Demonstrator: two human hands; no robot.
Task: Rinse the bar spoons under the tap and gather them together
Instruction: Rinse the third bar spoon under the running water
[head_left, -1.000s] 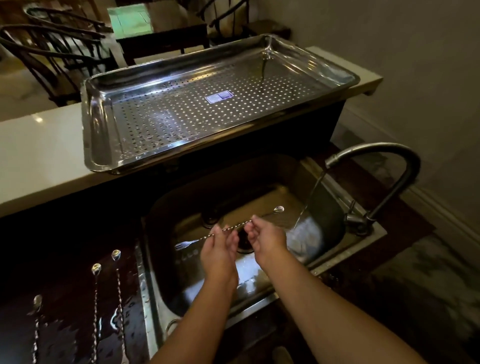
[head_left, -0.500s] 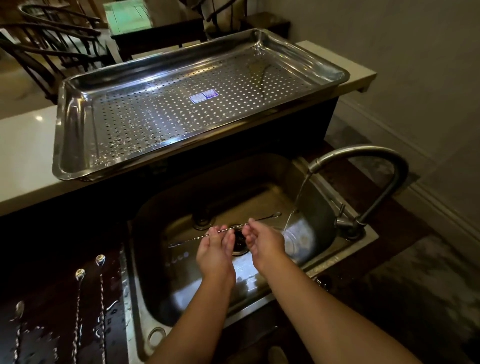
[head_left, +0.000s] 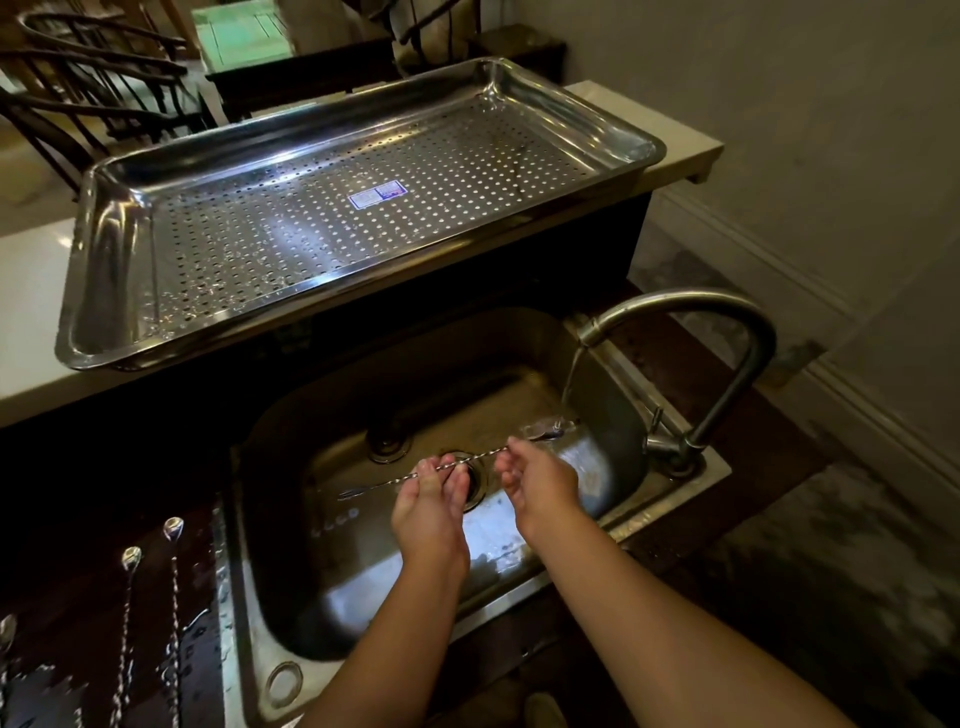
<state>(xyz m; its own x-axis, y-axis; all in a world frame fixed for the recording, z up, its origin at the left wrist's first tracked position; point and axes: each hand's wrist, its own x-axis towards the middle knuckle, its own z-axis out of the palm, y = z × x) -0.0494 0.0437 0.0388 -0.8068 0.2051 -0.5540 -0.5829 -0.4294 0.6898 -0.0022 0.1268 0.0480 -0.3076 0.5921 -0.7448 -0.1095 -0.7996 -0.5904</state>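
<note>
A long twisted bar spoon (head_left: 480, 460) lies level over the steel sink (head_left: 291, 597), held by both hands. My left hand (head_left: 428, 506) pinches its stem near the fork end. My right hand (head_left: 537, 483) pinches it nearer the bowl. The spoon's bowl sits in the water stream falling from the curved tap (head_left: 727, 332). Three more bar spoons (head_left: 174, 597) lie side by side on the wet dark counter left of the sink, bowls pointing away from me.
A large perforated steel tray (head_left: 104, 291) rests on the pale raised counter (head_left: 31, 291) behind the sink. Dark wooden chairs (head_left: 78, 104) stand beyond it. A wall with a skirting board runs along the right. The sink drain (head_left: 475, 480) lies under the spoon.
Both hands have carried the spoon to the right, so its bowl is now under the running water. The camera view has shifted slightly.
</note>
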